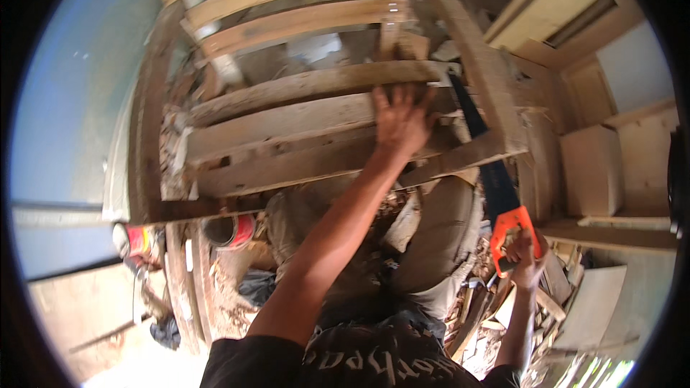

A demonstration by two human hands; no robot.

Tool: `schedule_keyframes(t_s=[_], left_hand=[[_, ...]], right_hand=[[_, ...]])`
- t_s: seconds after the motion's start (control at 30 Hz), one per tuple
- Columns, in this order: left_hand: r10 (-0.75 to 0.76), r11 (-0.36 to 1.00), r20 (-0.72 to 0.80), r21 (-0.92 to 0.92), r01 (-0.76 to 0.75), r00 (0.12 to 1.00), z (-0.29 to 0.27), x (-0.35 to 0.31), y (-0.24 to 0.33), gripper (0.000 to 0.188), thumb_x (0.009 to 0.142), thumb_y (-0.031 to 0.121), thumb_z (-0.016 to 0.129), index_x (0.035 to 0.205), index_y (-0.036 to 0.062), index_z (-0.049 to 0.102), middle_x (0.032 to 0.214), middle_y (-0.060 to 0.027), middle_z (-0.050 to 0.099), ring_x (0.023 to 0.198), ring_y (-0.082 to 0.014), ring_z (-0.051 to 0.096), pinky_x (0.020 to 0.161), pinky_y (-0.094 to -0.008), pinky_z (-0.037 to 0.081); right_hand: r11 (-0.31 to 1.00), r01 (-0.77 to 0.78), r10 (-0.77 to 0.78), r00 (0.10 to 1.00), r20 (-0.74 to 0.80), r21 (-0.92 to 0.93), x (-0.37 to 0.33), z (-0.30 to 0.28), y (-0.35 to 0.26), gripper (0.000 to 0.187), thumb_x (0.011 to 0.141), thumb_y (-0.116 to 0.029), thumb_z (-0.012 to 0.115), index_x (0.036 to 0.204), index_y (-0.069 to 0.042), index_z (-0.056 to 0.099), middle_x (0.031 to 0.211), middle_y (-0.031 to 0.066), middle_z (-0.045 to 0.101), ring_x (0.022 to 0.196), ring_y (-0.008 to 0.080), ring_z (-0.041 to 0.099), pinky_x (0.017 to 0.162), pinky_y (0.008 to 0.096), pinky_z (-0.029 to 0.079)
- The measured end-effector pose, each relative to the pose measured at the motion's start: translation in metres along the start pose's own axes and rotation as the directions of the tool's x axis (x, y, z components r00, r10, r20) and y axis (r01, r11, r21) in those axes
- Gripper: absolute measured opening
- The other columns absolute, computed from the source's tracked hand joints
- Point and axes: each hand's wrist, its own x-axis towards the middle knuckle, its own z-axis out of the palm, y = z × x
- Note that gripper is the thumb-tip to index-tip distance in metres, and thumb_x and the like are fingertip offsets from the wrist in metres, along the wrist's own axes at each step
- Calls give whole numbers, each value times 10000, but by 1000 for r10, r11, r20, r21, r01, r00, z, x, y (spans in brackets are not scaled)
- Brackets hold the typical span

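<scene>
The right hand (523, 251) grips the saw (497, 185), whose long blade points forward and slightly left, its tip just to the right of the left hand (404, 121), which lies spread on the planks (287, 121).

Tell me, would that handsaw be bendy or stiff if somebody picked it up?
The handsaw's blade would probably bend a little sideways, since it looks long and flat. Its orange handle likely stays stiff, because it looks chunky in the right hand. It probably wouldn't roll, being flat instead of round.
</scene>
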Motion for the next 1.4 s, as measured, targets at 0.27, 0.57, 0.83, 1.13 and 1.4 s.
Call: schedule_keyframes(t_s=[0.27, 0.57, 0.83, 1.13, 1.4], left_hand=[[2, 1000, -50, -30, -4, 999, 5, -4, -4, 567, 890, 491, 650, 1387, 227, 591, 1345, -166, 548, 1275, -345, 480, 1094, -710, 248], [-8, 998, -4, -69, 7, 1000, 8, 1, 8, 575, 915, 488, 612, 1421, 221, 561, 1349, -175, 553, 1334, -351, 448, 1121, -726, 183], [84, 996, 3, 24, -84, 996, 4, -2, 2, 453, 934, 388, 644, 1383, 365, 587, 1422, -106, 523, 1364, -279, 453, 1089, -759, 222], [117, 986, 146, 105, -133, 982, 7, 3, 10, 540, 928, 185, 607, 1444, 324, 525, 1483, -156, 427, 1411, -342, 387, 1032, -847, 167], [134, 985, 226, 75, -154, 965, -1, 4, 13, 607, 904, 112, 567, 1442, 389, 514, 1522, -152, 392, 1424, -359, 359, 1013, -879, 130]], right_hand=[[999, 29, -35, 986, 164, 40, 8, -12, 15, 276, 1026, -285, 603, 1043, -13, 555, 640, -41, 376, 537, 66, 363, 501, 261, 309], [996, 65, -67, 998, 23, 69, -9, -17, 46, 414, 1060, -443, 491, 1024, -33, 525, 665, -45, 377, 556, 72, 352, 495, 257, 292], [994, 98, -99, 995, -25, -37, -11, 21, 12, 397, 1070, -344, 507, 1137, 42, 573, 624, -33, 430, 534, 62, 383, 476, 255, 314], [994, 95, -93, 995, 42, -59, 1, 14, 15, 317, 1049, -292, 558, 1047, 25, 553, 618, -23, 458, 511, 44, 396, 457, 229, 313], [997, 51, -49, 998, 30, -64, -3, 19, 11, 340, 1033, -308, 587, 1056, 30, 565, 628, -43, 464, 520, 31, 402, 465, 220, 318]])
